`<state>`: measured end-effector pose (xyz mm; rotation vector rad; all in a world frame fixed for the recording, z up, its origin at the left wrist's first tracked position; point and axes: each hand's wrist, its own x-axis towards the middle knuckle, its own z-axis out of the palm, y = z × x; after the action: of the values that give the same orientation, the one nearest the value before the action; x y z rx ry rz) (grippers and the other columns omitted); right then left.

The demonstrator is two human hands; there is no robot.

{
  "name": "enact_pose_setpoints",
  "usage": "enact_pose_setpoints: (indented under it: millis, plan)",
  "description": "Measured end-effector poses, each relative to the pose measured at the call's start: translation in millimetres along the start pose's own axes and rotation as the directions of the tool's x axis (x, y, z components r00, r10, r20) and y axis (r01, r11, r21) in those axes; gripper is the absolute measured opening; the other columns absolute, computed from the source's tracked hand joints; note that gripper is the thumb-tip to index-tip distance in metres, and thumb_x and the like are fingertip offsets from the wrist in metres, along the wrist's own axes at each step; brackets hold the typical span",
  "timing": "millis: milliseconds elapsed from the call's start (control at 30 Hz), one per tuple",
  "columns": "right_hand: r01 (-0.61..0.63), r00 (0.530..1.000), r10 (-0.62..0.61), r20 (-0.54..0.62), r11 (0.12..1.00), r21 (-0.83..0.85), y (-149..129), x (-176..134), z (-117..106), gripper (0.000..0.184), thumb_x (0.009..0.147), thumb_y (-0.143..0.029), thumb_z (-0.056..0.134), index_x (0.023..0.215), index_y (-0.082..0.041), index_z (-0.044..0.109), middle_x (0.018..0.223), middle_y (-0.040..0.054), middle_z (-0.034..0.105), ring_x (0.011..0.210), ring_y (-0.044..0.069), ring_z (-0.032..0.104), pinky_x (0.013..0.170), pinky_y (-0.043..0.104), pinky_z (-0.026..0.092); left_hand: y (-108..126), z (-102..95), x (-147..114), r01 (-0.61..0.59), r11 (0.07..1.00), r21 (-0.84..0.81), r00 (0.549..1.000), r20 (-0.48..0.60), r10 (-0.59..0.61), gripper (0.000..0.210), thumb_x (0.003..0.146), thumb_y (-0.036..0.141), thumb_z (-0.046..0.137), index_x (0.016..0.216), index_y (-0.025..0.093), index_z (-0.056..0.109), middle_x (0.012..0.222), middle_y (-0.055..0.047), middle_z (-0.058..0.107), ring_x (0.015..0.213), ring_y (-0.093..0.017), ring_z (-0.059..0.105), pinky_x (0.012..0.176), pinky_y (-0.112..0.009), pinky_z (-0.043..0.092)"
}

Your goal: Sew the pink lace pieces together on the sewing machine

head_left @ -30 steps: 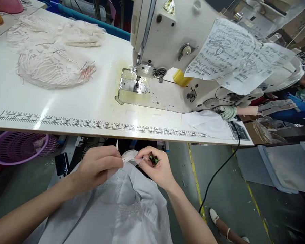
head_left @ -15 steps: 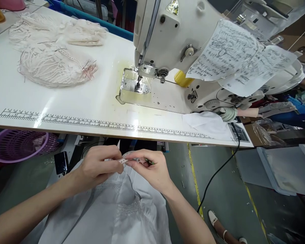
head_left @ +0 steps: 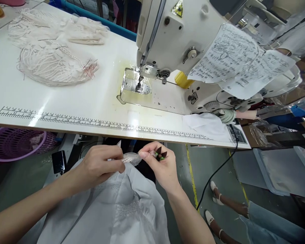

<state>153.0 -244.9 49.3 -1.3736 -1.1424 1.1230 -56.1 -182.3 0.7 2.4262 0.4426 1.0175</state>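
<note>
Just below the table edge, my left hand (head_left: 101, 162) pinches a sheer white fabric strip (head_left: 130, 158) with a dotted trim. That strip sticks out to the right between my two hands. My right hand (head_left: 161, 166) is closed around a small tool with green parts and dark pointed tips (head_left: 160, 154), which looks like thread snips; most of it is hidden in the palm. Its thumb and forefinger are pressed together beside the strip's free end. A white garment (head_left: 117, 203) with gathered stitching spreads over my lap beneath both hands.
The sewing machine (head_left: 167, 44) stands on the white table (head_left: 91, 105), with handwritten papers (head_left: 228, 57) on it. Ruffled white pieces (head_left: 51, 64) lie at the left. A purple basket (head_left: 17, 149) sits below. On the right hang a black cable (head_left: 218, 169) and another person's legs (head_left: 231, 203).
My right hand has moved right, away from my left, and turned so the tool's dark tips show. More of the sheer strip is exposed. Another person's legs have come further into view.
</note>
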Motion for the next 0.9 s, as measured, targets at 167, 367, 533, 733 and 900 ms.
enact_pose_setpoints:
  millis: [167,367,533,733,900]
  plan:
    - [0.068,0.992,-0.05,0.117,0.986,-0.153,4.0,-2.4,-3.7,0.018,0.086,-0.03,0.079,0.103,-0.025,0.08,0.06,-0.0059,0.051,0.052,0.009,0.034,0.05,0.025,0.031,-1.1,-1.2,-0.6,0.003,1.0,-0.018,1.0,0.014,-0.003,0.031,0.093,-0.005,0.043,0.085,0.023,0.053,0.077,0.001,0.056,0.062,-0.014,0.044,0.058,-0.029,0.029]
    - [0.196,0.973,-0.154,0.171,0.944,-0.266,15.5,-4.4,1.2,0.01,0.095,-0.029,0.073,0.095,-0.028,0.083,0.081,0.0012,0.075,0.063,0.014,0.058,0.058,0.027,0.044,-0.5,-0.2,0.4,0.009,1.0,0.012,1.0,0.007,-0.009,0.031,0.092,-0.005,0.043,0.084,0.023,0.054,0.076,0.002,0.054,0.061,-0.013,0.042,0.058,-0.028,0.028]
    - [0.264,0.959,-0.213,0.186,0.909,-0.323,16.9,-3.0,-0.8,0.014,0.102,-0.029,0.066,0.094,-0.026,0.079,0.078,0.0007,0.069,0.069,0.015,0.06,0.064,0.027,0.047,2.0,-0.8,0.6,0.04,0.999,0.012,0.999,0.016,-0.04,0.03,0.094,-0.002,0.044,0.084,0.024,0.057,0.073,0.003,0.057,0.06,-0.012,0.049,0.057,-0.027,0.032]
    - [0.283,0.954,-0.233,0.187,0.907,-0.313,16.7,-3.9,3.5,0.014,0.102,-0.019,0.057,0.096,-0.024,0.069,0.106,0.0055,0.062,0.084,0.015,0.06,0.068,0.027,0.045,13.4,2.9,2.3,0.438,0.892,-0.115,0.899,0.033,-0.437,0.005,0.1,0.026,0.056,0.103,0.023,0.06,0.078,0.005,0.068,0.057,-0.01,0.061,0.051,-0.018,0.042]
    - [0.185,0.975,-0.172,0.144,0.979,-0.089,22.1,-5.2,19.7,0.015,0.102,-0.028,0.056,0.089,-0.023,0.062,0.104,0.0065,0.064,0.089,0.018,0.06,0.073,0.029,0.048,15.8,5.9,4.1,0.392,0.92,-0.009,0.92,-0.025,-0.392,0.026,0.102,0.027,0.055,0.078,0.021,0.061,0.068,0.004,0.062,0.058,-0.01,0.058,0.053,-0.02,0.04]
